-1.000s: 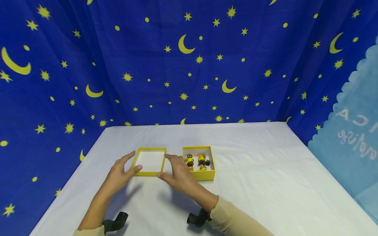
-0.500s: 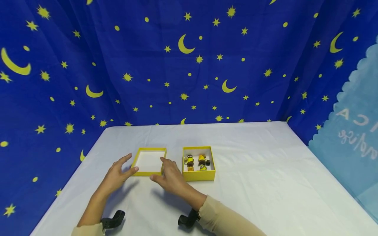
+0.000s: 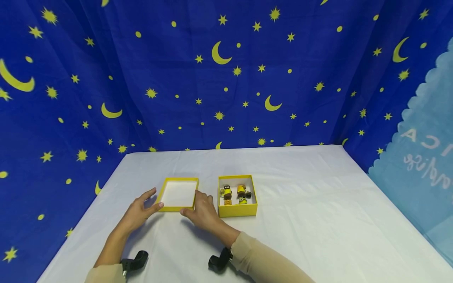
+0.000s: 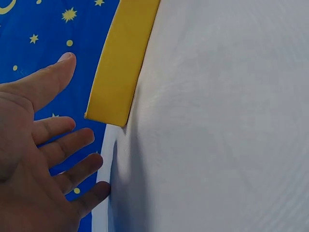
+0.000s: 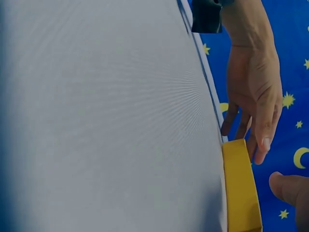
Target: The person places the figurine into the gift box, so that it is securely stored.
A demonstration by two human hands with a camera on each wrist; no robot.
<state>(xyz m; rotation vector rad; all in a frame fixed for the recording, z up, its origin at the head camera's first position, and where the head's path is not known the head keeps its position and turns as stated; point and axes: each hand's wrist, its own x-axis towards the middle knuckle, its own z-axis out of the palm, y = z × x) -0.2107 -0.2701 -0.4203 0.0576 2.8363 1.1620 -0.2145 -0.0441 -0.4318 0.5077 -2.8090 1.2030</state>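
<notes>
A shallow yellow box lid (image 3: 180, 179) with a white inside lies on the table, hollow side up. My left hand (image 3: 137, 212) is at its left side, thumb and fingers spread, holding nothing. In the left wrist view a gap shows between the thumb and the lid's yellow side wall (image 4: 120, 63). My right hand (image 3: 203, 212) is at the lid's right side with its fingers extended; whether they touch the rim is hard to tell. To the right stands a yellow box (image 3: 238, 211) with several small yellow toy figures (image 3: 242, 191) in it.
A white cloth (image 3: 318, 204) covers the table. Behind it hangs a blue curtain (image 3: 170, 70) with yellow moons and stars. A light blue panel with lettering (image 3: 424, 157) hangs at the right. Black wrist cameras (image 3: 135, 262) hang below both wrists.
My right hand has moved left and slightly down, uncovering the left part of the box. My left hand has drawn a little left and down. The lid and box stay put.
</notes>
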